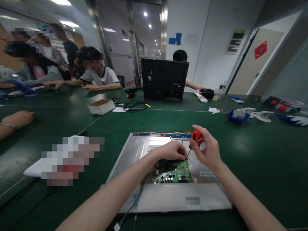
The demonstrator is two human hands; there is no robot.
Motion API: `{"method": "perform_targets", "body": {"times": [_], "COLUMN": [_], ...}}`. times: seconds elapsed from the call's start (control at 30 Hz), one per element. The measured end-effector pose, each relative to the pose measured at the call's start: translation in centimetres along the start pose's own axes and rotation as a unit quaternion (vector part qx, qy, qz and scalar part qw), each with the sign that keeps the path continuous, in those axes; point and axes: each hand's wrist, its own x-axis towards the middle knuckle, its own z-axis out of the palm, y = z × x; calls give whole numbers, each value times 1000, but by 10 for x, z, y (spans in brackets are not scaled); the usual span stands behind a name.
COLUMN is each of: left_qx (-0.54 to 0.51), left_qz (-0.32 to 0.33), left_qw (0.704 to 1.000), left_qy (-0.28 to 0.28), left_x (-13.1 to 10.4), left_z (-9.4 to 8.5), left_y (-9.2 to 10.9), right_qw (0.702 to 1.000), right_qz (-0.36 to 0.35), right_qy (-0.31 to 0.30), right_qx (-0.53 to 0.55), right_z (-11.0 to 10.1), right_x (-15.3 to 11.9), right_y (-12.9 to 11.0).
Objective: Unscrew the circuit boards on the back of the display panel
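Note:
A silver metal display panel (163, 197) lies flat before me, with a green circuit board (173, 175) on its middle and a blue strip board (156, 135) along its far edge. My right hand (208, 149) is closed around the orange handle of a screwdriver (196, 135), its thin shaft slanting down to the green board's upper right corner. My left hand (172, 150) is closed by the screwdriver's tip, fingers pinched together at the board's edge; what they hold, if anything, is hidden. A dark cable (138, 199) runs off the panel's front edge.
A black monitor housing (165, 78) stands upright at the back, a person behind it. An open white box (101, 106) and loose cables (134, 106) lie back left. Back right is a blue tray (238, 116). Another person's hand (19, 120) rests at left.

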Motion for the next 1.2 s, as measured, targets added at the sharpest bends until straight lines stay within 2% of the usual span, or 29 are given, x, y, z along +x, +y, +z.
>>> {"method": "perform_targets", "body": {"times": [0.23, 0.43, 0.7, 0.97, 1.2], "left_qx": [-2, -1, -4, -5, -2], "left_qz": [1, -2, -5, -1, 4], "left_qw": [1000, 1000, 1000, 1000, 1000], "left_qy": [-1, 0, 1, -1, 1], "left_x": [0, 0, 0, 1, 1], "left_z": [0, 0, 0, 1, 0], "left_y": [0, -1, -2, -2, -4], "right_qw": [1000, 999, 1000, 999, 999], "right_qz": [17, -4, 12, -4, -19], "right_qy": [1, 13, -16, 26, 17], "right_qx": [-9, -31, 11, -42, -45], "right_z": [0, 0, -2, -1, -1], "right_x": [0, 1, 0, 2, 2], "right_y": [0, 4, -1, -1, 0]}}
